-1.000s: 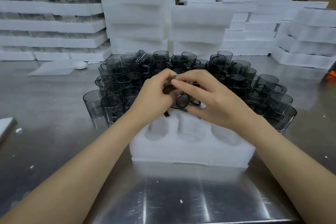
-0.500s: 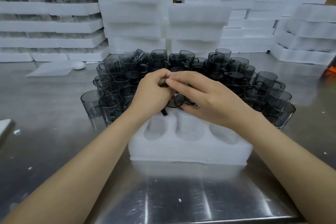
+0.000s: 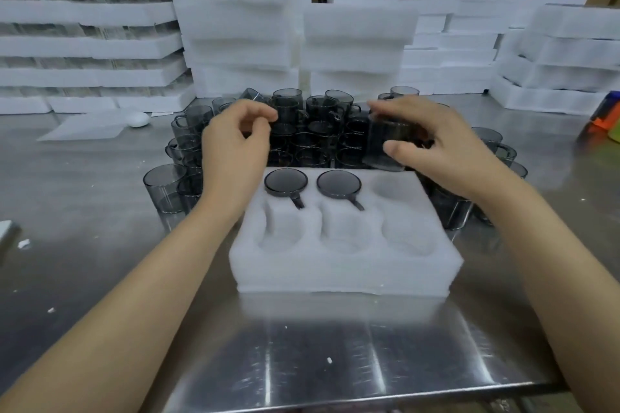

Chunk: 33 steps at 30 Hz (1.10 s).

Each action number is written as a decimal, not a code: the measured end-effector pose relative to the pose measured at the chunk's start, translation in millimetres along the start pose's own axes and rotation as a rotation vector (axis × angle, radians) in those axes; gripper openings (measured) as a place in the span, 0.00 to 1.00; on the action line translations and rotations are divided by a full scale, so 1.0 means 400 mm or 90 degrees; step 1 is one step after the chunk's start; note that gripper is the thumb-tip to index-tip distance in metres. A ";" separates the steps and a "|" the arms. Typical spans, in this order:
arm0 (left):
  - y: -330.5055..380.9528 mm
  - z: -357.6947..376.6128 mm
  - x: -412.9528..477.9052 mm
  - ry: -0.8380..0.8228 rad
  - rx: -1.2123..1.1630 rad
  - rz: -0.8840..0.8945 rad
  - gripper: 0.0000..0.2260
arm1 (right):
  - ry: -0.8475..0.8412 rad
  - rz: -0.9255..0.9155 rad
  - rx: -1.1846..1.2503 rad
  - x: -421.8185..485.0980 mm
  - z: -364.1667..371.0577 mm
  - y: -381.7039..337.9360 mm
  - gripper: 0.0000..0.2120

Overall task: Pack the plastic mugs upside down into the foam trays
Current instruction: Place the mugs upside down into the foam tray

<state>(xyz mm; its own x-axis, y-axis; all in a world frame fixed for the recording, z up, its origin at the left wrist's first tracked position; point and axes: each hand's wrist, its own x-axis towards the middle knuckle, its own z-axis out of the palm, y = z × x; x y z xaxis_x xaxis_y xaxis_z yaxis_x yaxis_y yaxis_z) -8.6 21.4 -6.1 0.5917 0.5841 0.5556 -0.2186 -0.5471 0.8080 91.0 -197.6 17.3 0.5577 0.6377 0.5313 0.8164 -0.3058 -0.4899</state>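
Note:
A white foam tray [image 3: 342,265] with two rows of round pockets lies in front of me on the steel table. Two smoky grey mugs sit upside down in its back row: one in the left pocket [image 3: 286,182], one in the middle pocket [image 3: 339,183], handles pointing toward me. The back right pocket [image 3: 391,186] holds nothing. My right hand [image 3: 436,147] grips another grey mug [image 3: 389,144], held just above and behind that pocket. My left hand [image 3: 235,147] hovers over the mug cluster [image 3: 312,141] with fingers loosely curled, holding nothing.
Tall stacks of white foam trays [image 3: 235,27] wall off the back and right of the table. More packed stacks stand at the left [image 3: 84,43]. A loose foam sheet [image 3: 87,126] lies at the left. An orange and green object [image 3: 607,124] sits at the right edge.
Both hands were together over the tray's back row handling mugs. Now they have parted; two mugs sit in the back pockets, and my right hand has picked up another mug.

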 end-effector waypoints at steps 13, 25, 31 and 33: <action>-0.034 -0.041 0.029 -0.038 0.177 -0.021 0.03 | -0.330 0.037 -0.043 -0.005 -0.016 0.056 0.20; -0.050 -0.107 0.055 -0.189 0.532 -0.062 0.06 | -0.227 -0.009 -0.101 -0.004 0.052 0.057 0.18; -0.056 -0.126 0.062 -0.214 0.551 -0.108 0.06 | -0.389 0.008 -0.218 -0.015 0.066 0.076 0.21; -0.061 -0.120 0.060 -0.240 0.535 -0.102 0.05 | -0.406 0.017 -0.231 -0.011 0.062 0.078 0.21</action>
<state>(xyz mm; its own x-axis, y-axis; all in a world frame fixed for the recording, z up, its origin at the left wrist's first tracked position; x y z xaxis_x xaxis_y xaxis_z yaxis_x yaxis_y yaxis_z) -26.2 77.5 -2.9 0.8108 0.5376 0.2315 0.4328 -0.8169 0.3812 110.2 -192.4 -17.7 0.4721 0.8808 -0.0370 0.8641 -0.4706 -0.1787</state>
